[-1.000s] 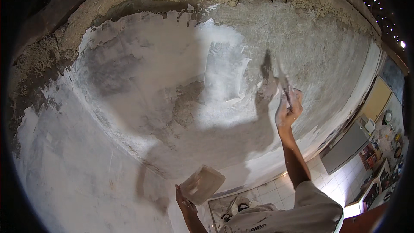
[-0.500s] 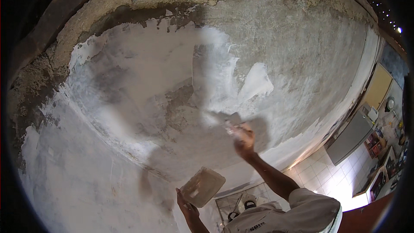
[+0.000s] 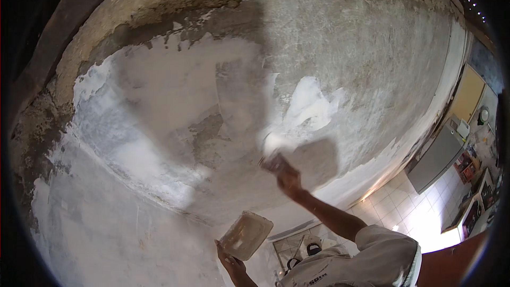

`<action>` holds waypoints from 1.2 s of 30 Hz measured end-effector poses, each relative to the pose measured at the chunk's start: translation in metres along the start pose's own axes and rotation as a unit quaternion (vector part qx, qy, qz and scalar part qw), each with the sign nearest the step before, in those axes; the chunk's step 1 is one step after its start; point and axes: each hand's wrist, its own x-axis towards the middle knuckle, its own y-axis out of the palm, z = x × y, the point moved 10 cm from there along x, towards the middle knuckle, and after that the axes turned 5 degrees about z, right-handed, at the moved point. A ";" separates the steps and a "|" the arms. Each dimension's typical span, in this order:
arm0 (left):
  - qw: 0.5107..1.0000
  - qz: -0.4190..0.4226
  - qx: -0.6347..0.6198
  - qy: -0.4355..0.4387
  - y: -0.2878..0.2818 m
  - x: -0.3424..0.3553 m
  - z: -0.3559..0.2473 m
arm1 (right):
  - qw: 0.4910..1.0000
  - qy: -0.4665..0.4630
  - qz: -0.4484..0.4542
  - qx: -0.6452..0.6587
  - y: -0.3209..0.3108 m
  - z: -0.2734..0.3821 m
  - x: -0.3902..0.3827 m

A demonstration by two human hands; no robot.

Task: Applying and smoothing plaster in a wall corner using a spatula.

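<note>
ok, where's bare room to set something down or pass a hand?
Pass: the gap between the right hand and the shallow tray in the left hand. Set down: seemingly the tiled floor between right sleeve and grey box. Crowded: the clutter at right, below the yellow panel.

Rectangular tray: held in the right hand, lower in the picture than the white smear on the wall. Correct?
Not quite: the hand is wrong. The head view shows the rectangular tray held in the left hand. The rest stands: it is lower in the picture than the white smear on the wall.
</note>
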 end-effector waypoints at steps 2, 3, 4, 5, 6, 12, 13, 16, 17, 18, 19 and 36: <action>1.000 0.008 0.000 -0.021 0.018 0.004 0.000 | 0.999 0.005 -0.011 0.039 0.001 -0.006 -0.028; 1.000 0.009 0.000 -0.022 0.022 0.003 0.000 | 0.995 0.019 -0.005 0.096 -0.001 -0.009 -0.035; 1.000 0.008 -0.002 -0.021 0.026 0.002 -0.001 | 0.988 0.032 0.001 0.153 -0.004 -0.011 -0.037; 1.000 0.002 -0.003 -0.021 0.026 0.001 -0.002 | 0.991 0.026 -0.031 0.124 -0.024 -0.007 -0.033; 1.000 -0.001 -0.001 -0.022 0.025 0.000 -0.002 | 0.995 0.009 -0.058 0.076 -0.047 -0.005 -0.025; 1.000 -0.001 0.007 -0.030 0.029 -0.005 0.005 | 0.924 0.231 -0.304 -0.036 -0.143 -0.106 -0.043; 0.999 0.010 0.021 -0.035 0.040 -0.004 0.004 | 0.931 0.170 -0.302 -0.114 -0.138 -0.123 -0.050; 0.999 0.019 0.035 -0.034 0.050 -0.006 -0.001 | 0.966 0.135 -0.166 -0.148 -0.084 -0.117 -0.024; 0.999 0.031 0.024 -0.027 0.055 -0.004 -0.003 | 0.982 0.070 -0.157 -0.079 -0.070 -0.106 -0.020; 0.999 0.033 0.025 -0.027 0.057 -0.003 -0.002 | 0.989 0.005 -0.147 -0.010 -0.058 -0.093 -0.020; 0.999 0.034 0.020 -0.028 0.054 -0.003 0.000 | 0.993 0.001 -0.115 -0.012 -0.045 -0.072 -0.014; 0.992 0.020 0.123 0.005 0.061 -0.016 0.010 | 0.951 -0.077 -0.267 -0.135 -0.142 -0.075 0.046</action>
